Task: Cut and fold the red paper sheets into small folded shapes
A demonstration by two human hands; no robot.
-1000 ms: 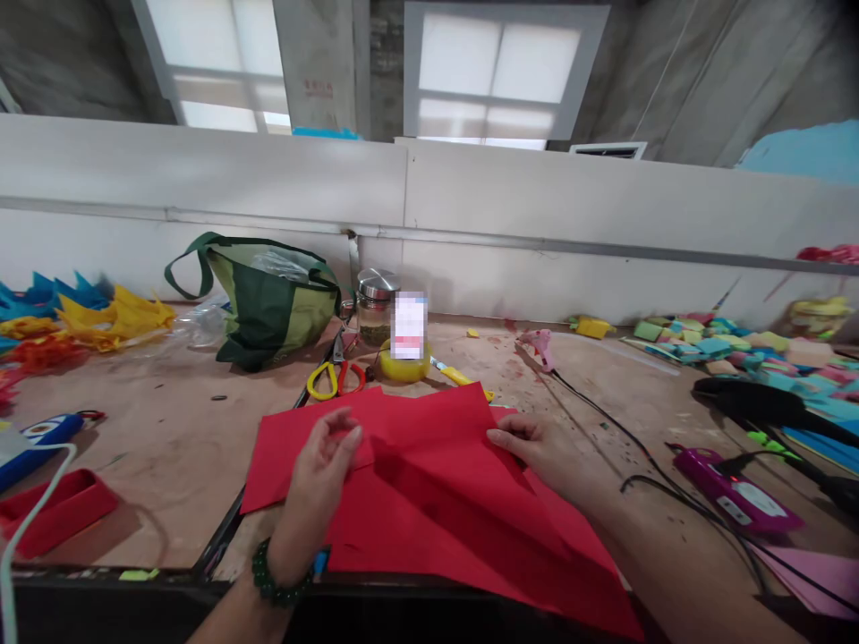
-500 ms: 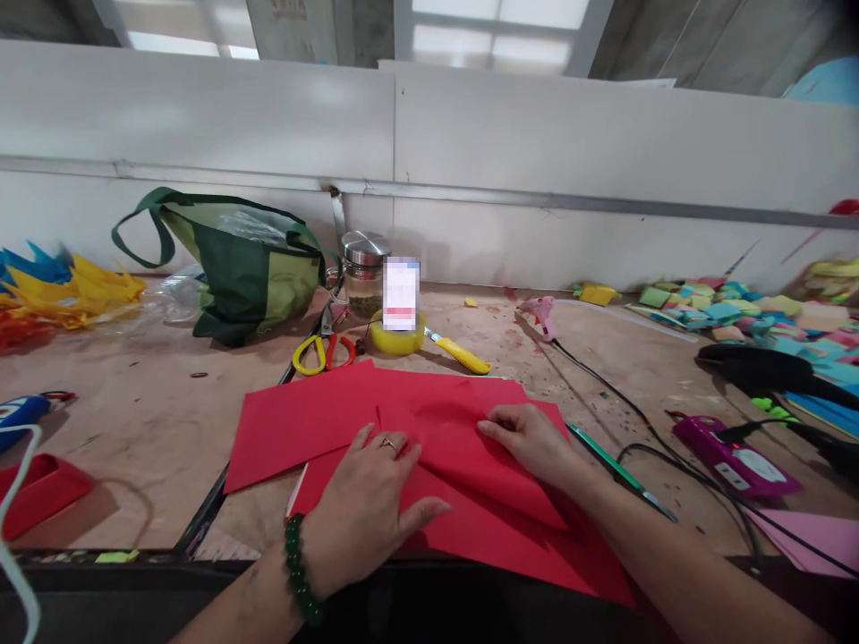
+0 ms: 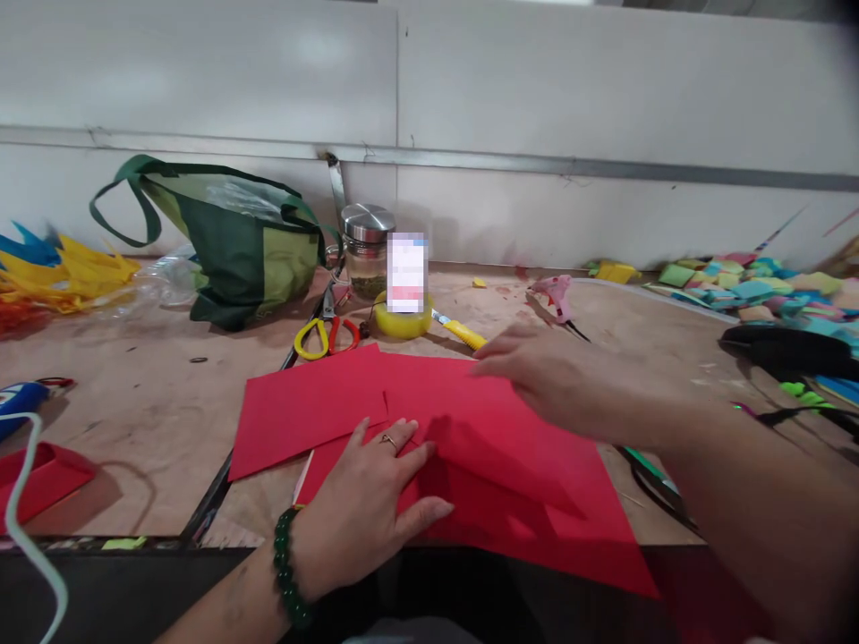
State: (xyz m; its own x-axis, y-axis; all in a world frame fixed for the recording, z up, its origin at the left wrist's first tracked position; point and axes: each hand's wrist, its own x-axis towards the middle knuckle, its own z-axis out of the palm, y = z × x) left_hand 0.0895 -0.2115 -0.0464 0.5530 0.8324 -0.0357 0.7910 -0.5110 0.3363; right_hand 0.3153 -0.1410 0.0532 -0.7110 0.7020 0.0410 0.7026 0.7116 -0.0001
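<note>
You get soft glare on the wall (image 3: 510, 89), shadows on the red paper (image 3: 510, 429), your right hand (image 3: 564, 380) motion-blurred, top-right corner dark

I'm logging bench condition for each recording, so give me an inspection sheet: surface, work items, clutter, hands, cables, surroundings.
Surface: brown tabletop, stained and marked.
Work items: overlapping red sheets; one overhangs the near edge.
Clutter: green bag, lidded jar, tool with yellow and red handles, yellow tape roll, yellow cutter, pink glue gun.
Hands: left hand spread on the red sheets; right hand over their far side, blurred, contact unclear.
Cables: white cable at the left edge; dark cord running from the glue gun, partly hidden by the right hand.
Surroundings: white panel wall with a metal rail.
</note>
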